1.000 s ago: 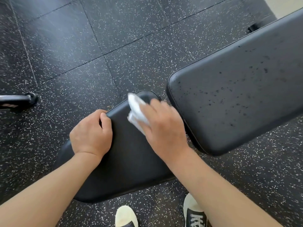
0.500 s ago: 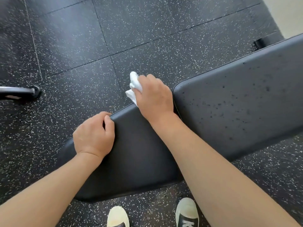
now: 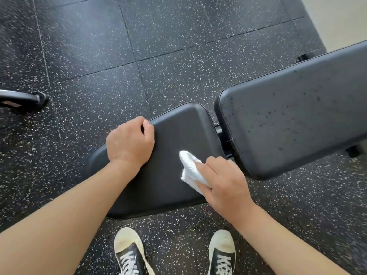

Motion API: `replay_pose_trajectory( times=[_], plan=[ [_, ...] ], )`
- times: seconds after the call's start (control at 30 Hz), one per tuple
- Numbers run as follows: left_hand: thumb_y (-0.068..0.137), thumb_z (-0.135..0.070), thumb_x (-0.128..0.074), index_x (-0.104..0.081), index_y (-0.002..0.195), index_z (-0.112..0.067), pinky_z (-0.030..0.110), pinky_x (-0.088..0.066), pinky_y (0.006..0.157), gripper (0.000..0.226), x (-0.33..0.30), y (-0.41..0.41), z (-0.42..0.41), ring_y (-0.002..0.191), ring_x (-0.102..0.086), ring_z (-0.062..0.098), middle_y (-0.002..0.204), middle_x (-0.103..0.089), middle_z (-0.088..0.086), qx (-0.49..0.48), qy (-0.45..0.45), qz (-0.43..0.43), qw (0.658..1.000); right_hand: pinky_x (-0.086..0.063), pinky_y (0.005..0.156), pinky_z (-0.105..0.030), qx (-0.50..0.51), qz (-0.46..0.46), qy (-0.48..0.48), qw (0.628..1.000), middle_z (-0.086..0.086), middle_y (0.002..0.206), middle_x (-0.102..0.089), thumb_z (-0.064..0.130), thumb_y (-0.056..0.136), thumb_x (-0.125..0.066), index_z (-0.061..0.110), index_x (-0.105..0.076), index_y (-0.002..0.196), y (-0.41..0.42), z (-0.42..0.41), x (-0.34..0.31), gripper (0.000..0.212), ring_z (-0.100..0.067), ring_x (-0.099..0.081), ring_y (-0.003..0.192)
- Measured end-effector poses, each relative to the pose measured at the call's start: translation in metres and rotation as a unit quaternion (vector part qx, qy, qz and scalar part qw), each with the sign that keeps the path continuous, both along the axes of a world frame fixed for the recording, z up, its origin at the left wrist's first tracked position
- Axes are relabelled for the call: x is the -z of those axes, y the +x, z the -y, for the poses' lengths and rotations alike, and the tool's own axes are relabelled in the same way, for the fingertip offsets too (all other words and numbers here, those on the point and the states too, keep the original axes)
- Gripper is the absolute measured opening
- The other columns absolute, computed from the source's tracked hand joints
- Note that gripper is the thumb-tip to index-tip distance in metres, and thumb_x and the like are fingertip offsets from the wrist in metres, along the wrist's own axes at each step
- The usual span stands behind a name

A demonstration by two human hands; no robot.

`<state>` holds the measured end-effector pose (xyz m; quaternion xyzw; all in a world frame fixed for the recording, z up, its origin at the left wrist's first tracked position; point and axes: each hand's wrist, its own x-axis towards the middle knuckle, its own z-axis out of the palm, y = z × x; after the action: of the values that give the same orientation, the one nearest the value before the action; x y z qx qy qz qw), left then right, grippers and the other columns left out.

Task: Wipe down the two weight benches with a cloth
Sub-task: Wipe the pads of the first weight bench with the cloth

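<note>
From the head camera, the right hand (image 3: pixel 224 187) grips a white cloth (image 3: pixel 191 171), pressing it on the seat pad (image 3: pixel 174 135) near its right end. The left hand (image 3: pixel 130 142) curls over the pad's far edge, holding nothing else. The spotted back pad (image 3: pixel 297 116) lies just right of the cloth, its long axis running up-right, nearer the right hand.

right hand (image 3: pixel 225 185) and cloth (image 3: pixel 191 170) drawn back from seat pad's (image 3: pixel 168 181) far edge to its near right side
</note>
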<state>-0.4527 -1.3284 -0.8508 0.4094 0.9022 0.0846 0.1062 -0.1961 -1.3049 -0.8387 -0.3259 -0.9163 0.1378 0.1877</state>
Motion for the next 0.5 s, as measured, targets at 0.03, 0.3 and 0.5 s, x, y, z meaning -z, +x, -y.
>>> replay_pose_trajectory(
  times=[0.03,0.3,0.5],
  plan=[
    [0.101,-0.038,-0.031,-0.047,0.074,-0.02,0.037,-0.025,0.058,0.036,0.0,-0.001,0.0,0.065,-0.049,0.031,0.063,-0.049,-0.006,0.007,-0.004,0.006,1.0,-0.041,0.054,-0.044,0.002,0.007,0.001,1.0,-0.004,0.076,-0.045,0.033,0.108,-0.048,0.008,-0.074,0.1,-0.004,-0.01,-0.001,0.036,-0.026,-0.042,0.063],
    [0.109,-0.033,-0.035,-0.058,0.136,-0.023,0.047,-0.044,0.091,0.038,-0.01,-0.037,0.047,0.111,-0.06,0.034,0.127,-0.068,0.002,0.096,0.017,0.105,0.99,-0.045,0.069,-0.045,0.143,0.054,0.002,0.988,-0.01,0.09,-0.061,0.045,0.101,-0.057,0.01,-0.065,0.099,-0.135,-0.064,-0.008,0.036,-0.037,-0.059,0.081],
    [0.105,-0.041,-0.03,-0.062,0.12,-0.036,0.038,-0.042,0.084,0.037,0.003,-0.074,0.137,0.106,-0.062,0.017,0.113,-0.07,-0.009,-0.081,0.101,0.274,0.953,-0.034,0.064,-0.039,0.046,0.073,0.025,0.996,-0.003,0.083,-0.059,0.038,0.096,-0.07,0.017,-0.064,0.089,-0.226,0.04,-0.006,0.023,-0.027,-0.055,0.072]
  ],
)
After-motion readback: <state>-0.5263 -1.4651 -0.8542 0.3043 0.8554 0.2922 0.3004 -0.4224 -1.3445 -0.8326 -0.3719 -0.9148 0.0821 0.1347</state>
